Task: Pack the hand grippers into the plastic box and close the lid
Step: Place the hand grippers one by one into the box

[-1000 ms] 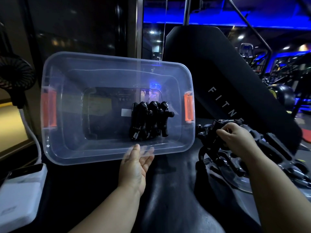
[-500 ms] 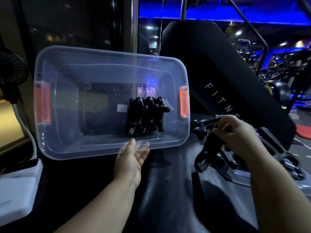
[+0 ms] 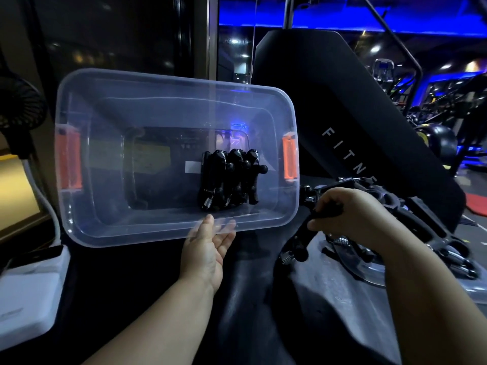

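Gym, pad [image 3: 369, 122] reading "FITNE" | box [image 3: 168, 84] lying lengthwise left-right | left hand [image 3: 208, 248] flat, touching it | right hand [image 3: 350, 214] gripping gripper [image 3: 299, 245]

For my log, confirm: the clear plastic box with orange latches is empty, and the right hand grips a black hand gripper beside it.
Not empty: the head view shows black hand grippers lying in the clear plastic box. The right hand does grip a black hand gripper beside it.

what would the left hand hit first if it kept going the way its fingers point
The near wall of the plastic box: the left hand seems to touch it, though depth is unclear. Past that wall lie the packed hand grippers.
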